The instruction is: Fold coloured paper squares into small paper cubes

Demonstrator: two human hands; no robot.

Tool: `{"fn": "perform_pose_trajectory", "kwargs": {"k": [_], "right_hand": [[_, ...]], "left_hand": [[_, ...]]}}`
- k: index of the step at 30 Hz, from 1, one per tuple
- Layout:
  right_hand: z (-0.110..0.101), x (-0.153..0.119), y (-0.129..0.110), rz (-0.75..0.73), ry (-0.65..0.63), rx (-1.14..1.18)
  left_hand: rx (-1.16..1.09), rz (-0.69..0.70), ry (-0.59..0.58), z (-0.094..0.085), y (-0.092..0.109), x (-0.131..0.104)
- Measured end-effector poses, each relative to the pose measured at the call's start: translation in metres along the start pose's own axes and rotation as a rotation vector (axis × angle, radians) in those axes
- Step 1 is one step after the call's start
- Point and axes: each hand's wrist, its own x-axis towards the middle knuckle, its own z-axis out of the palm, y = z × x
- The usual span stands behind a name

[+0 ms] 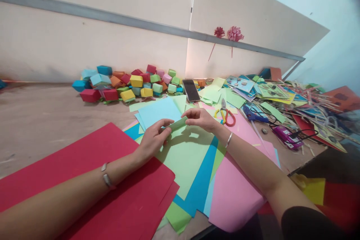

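Between my two hands is a narrow strip of folded green paper (pixel 178 123), held above the stacked sheets. My left hand (pixel 155 135) pinches its left end between thumb and fingers. At the other end, my right hand (pixel 199 119) grips it with thumb and fingertips. Below the strip lies a light green sheet (pixel 185 165), with a blue sheet (pixel 201 183) showing beneath it. A light blue sheet (pixel 160 111) sits just behind my left hand. Large red sheets (pixel 112 180) lie under my left forearm, and pink sheets (pixel 239 187) under my right.
Small coloured paper boxes (pixel 136 81) are heaped along the wall. A phone (pixel 191 90) lies beside them. Scissors (pixel 225 114) with red and yellow handles rest right of my right hand, near a blue glue gun (pixel 254 114) and a purple device (pixel 287 137). Cards and sticks (pixel 309 108) clutter the right.
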Motion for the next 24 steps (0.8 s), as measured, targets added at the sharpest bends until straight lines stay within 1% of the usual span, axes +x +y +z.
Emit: {"fn": "perform_pose_trajectory", "kwargs": {"k": [3, 7, 10, 12, 14, 16, 18, 20, 24], "right_hand": [[-0.001, 0.001, 0.003, -0.004, 0.001, 0.021], [0.001, 0.0, 0.001, 0.008, -0.022, 0.033], [0.006, -0.001, -0.001, 0.046, -0.005, 0.002], [0.01, -0.002, 0.0, 0.062, 0.03, -0.03], [0.014, -0.002, 0.002, 0.068, 0.05, -0.054], [0.017, -0.001, 0.003, 0.063, 0.044, -0.064], [0.018, -0.001, 0.004, 0.045, 0.033, -0.082], [0.017, -0.001, 0.004, 0.027, 0.015, -0.112], [0.014, -0.001, 0.004, 0.015, -0.002, -0.131]], "left_hand": [[-0.009, 0.004, 0.022, 0.0, -0.003, 0.0], [-0.042, -0.027, 0.05, 0.001, -0.001, -0.001], [-0.034, -0.039, 0.03, 0.001, 0.001, 0.0], [0.04, -0.028, 0.005, 0.001, 0.002, 0.0], [0.168, 0.031, 0.004, 0.001, 0.003, 0.001], [0.301, 0.126, 0.024, 0.001, 0.004, 0.001], [0.374, 0.192, 0.051, 0.0, 0.006, 0.0], [0.358, 0.17, 0.044, 0.0, 0.007, -0.001], [0.205, 0.019, 0.017, 0.0, 0.005, -0.003]]}}
